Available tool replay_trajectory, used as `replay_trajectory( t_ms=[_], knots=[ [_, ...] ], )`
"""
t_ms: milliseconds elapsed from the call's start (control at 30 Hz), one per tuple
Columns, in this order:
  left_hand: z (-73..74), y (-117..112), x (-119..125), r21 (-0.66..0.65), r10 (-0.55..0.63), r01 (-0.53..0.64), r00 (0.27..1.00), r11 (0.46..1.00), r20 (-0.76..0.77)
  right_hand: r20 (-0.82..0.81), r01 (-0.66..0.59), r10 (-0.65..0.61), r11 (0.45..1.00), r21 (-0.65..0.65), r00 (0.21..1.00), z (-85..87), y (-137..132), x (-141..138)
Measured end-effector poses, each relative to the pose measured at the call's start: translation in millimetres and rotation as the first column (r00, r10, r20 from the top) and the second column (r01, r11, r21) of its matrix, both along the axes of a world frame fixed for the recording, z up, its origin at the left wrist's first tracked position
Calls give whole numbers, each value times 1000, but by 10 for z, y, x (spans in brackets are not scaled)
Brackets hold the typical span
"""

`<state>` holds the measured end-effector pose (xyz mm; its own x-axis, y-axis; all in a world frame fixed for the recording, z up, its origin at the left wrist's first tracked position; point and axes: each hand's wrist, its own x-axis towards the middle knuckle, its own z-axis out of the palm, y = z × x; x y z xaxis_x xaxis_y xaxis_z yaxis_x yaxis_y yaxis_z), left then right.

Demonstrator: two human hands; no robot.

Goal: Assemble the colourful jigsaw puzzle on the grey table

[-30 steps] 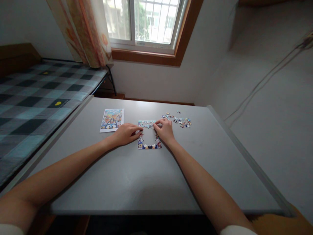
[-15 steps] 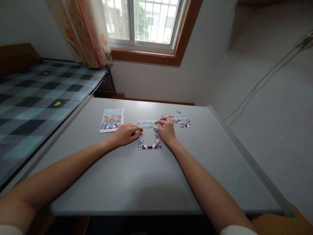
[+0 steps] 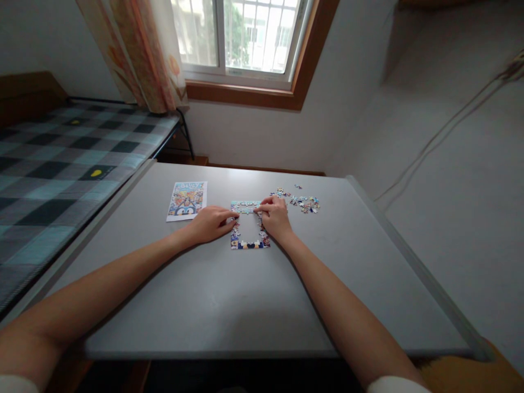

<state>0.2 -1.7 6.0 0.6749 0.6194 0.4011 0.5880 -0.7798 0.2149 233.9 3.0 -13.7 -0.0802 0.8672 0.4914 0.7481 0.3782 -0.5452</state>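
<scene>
A partly joined jigsaw puzzle lies flat on the table as a frame around a bare middle. Resting at its left side is my left hand, fingers stretched and thumb apart, touching the edge pieces. My right hand reaches over the upper right corner, its thumb and index finger closed at a small puzzle piece near the top row. The fingers partly hide that piece and the right column. Left of the puzzle lies a printed picture sheet with a blue cartoon character.
Several loose puzzle pieces are scattered beyond my right hand on the grey table. A bed with a checked cover adjoins the table's left side. A window and curtain are behind.
My right hand has shifted slightly left, its fingertips moving further over the puzzle's upper row. My left hand has stayed at the left side.
</scene>
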Motion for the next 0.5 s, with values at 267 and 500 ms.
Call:
replay_trajectory(
  t_ms=[267,500],
  knots=[
    [5,-8,1,-1,3,-3,1000,1000,7,75,-21,20,1000,11,997,42,-32,-12],
    [24,-12,14,-7,9,-9,1000,1000,-7,127,-59,60,998,-13,990,76,-59,-28]
  ],
)
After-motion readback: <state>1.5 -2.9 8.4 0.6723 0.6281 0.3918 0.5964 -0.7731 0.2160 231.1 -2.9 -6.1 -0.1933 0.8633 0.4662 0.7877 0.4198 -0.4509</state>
